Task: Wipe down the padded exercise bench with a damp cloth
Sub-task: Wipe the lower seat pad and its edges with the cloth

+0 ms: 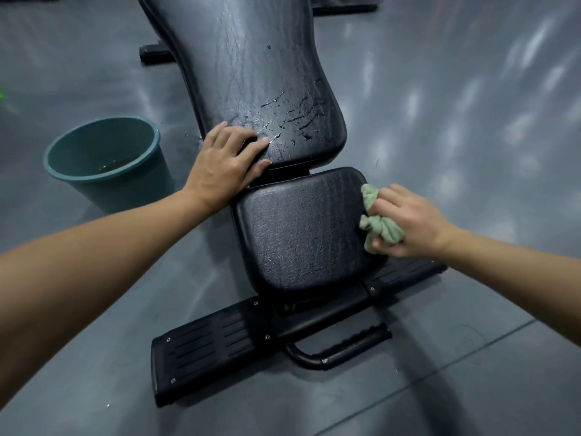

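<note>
Progress is judged about halfway. Long black padded backrest (257, 73) is streaked wet beyond the left hand (224, 165), which is laid flat on its near corner, fingers spread. Crumpled pale-green cloth (379, 223) is gripped in the right hand (412, 225) against the edge of the black textured seat pad (301, 228); seat wiping is judged unfinished.

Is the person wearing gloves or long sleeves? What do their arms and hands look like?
No gloves, and no sleeves in view. The left hand and the right hand are both bare. So are the left arm and the right arm, as far as the picture shows them. I can see no watch, ring or bracelet on either one.
</note>
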`<state>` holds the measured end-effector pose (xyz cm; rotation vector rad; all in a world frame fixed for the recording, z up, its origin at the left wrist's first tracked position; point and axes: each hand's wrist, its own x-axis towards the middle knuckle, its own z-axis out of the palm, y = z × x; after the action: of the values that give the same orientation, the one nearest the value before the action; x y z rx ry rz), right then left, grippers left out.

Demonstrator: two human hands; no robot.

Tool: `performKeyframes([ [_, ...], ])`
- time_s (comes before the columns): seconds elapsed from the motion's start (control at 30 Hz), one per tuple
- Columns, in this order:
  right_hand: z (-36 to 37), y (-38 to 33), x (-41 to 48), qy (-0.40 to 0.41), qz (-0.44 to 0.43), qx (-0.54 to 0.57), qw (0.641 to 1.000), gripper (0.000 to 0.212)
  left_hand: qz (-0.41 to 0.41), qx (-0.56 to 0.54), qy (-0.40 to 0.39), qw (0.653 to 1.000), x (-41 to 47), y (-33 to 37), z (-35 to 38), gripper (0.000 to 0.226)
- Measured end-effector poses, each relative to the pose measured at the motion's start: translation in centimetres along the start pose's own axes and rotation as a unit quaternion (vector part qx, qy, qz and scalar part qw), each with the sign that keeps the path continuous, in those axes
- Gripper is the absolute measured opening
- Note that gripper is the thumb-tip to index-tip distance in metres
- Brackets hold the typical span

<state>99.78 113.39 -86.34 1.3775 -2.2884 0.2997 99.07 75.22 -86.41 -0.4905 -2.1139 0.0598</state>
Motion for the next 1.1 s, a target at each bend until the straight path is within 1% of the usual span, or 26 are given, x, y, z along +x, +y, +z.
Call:
performKeyframes([
  [0.1, 0.3, 0.7, -1.7, 0.012, 0.078, 0.024, 0.997, 0.04, 0.002, 0.005, -0.004, 1.0, 0.0, 0.0, 0.1, 0.036],
  [0.17, 0.7, -0.5, -1.7, 0.039, 0.084, 0.014, 0.996, 0.039, -0.002, 0.007, -0.006, 1.0, 0.0, 0.0, 0.2, 0.036],
  [0.27, 1.1, -3.7, -0.1, 0.069, 0.02, -0.019, 0.997, 0.033, -0.008, 0.007, -0.004, 1.0, -0.1, 0.0, 0.3, 0.035],
  [0.37, 1.8, -7.6, 2.2, 0.075, -0.037, 0.0, 0.996, 0.031, -0.005, 0.009, 0.006, 1.0, -0.1, 0.0, 0.3, 0.033],
  [0.5, 3.7, -13.9, 5.6, 0.086, -0.056, 0.04, 0.994, 0.021, -0.003, 0.004, 0.016, 1.0, 0.1, 0.1, 0.2, 0.031],
  [0.57, 4.8, -16.7, 7.0, 0.078, -0.069, 0.055, 0.993, 0.016, -0.002, 0.006, 0.014, 1.0, 0.0, 0.1, 0.2, 0.031],
  [0.67, 5.9, -19.3, 8.0, 0.051, -0.132, 0.062, 0.988, 0.013, -0.005, 0.009, 0.013, 1.0, 0.0, 0.0, 0.3, 0.032],
  [0.77, 5.2, -18.1, 7.6, 0.036, -0.189, 0.058, 0.98, 0.014, 0.003, 0.011, 0.012, 1.0, 0.0, -0.1, 0.4, 0.032],
  [0.83, 3.9, -15.5, 6.3, 0.012, -0.224, 0.059, 0.973, 0.012, 0.006, 0.012, 0.015, 1.0, 0.0, -0.2, 0.3, 0.031],
  [0.87, 3.2, -13.9, 5.3, -0.005, -0.227, 0.063, 0.972, 0.015, 0.005, 0.01, 0.016, 1.0, 0.1, -0.1, 0.4, 0.031],
  [0.93, 1.9, -10.4, 2.9, -0.034, -0.214, 0.064, 0.974, 0.026, 0.004, 0.008, 0.016, 1.0, 0.1, -0.1, 0.4, 0.031],
  [1.0, 1.0, -7.0, 0.6, -0.061, -0.197, 0.053, 0.977, 0.031, -0.001, 0.007, 0.014, 1.0, 0.1, -0.1, 0.3, 0.032],
  [1.1, -0.2, -2.9, -1.7, -0.051, -0.152, 0.014, 0.987, 0.036, -0.007, 0.003, 0.006, 1.0, 0.1, 0.0, 0.1, 0.033],
])
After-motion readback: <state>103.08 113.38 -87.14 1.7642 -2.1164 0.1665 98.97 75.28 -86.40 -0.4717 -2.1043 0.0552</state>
